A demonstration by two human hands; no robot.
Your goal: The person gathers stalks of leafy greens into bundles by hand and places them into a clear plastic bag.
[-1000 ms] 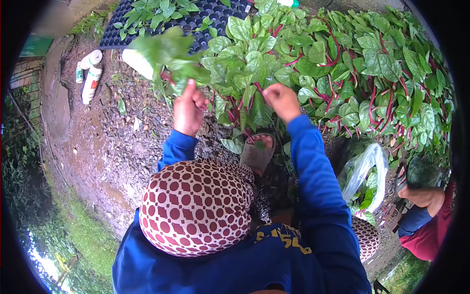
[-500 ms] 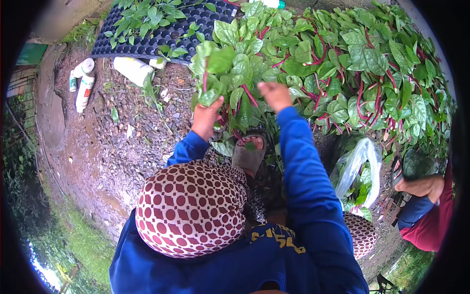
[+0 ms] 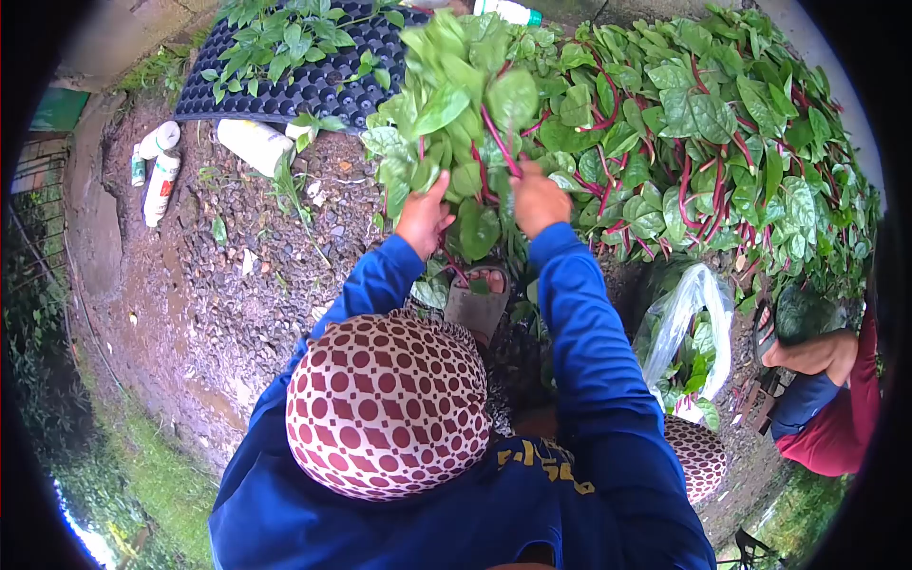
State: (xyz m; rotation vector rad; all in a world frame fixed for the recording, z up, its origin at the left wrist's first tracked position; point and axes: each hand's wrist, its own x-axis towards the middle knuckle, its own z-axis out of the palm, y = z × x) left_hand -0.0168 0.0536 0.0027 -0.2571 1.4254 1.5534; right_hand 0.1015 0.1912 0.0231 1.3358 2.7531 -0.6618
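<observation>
My right hand (image 3: 541, 198) is closed on a red-stemmed leafy sprig (image 3: 496, 133), whose leaves stand up away from me. To its left, my left hand (image 3: 425, 217) is closed round the lower part of a bunch of green leaves (image 3: 442, 104); some of its fingers are hidden by leaves. Both hands are close together at the near left edge of a large pile of leafy greens with red stems (image 3: 703, 123). Below the hands, a sandalled foot (image 3: 478, 294) stands on the ground.
A black seedling tray (image 3: 351, 71) with green plants lies at the top left. White bottles (image 3: 161, 185) and a white container (image 3: 255, 142) are on the gravel. A clear plastic bag (image 3: 698, 323) holds leaves at the right. Beyond it is another person's bent leg (image 3: 817, 356).
My right hand has closed on a red stem near my left hand. The leaves in my left hand have moved from the left to beside the pile. The view has shifted slightly.
</observation>
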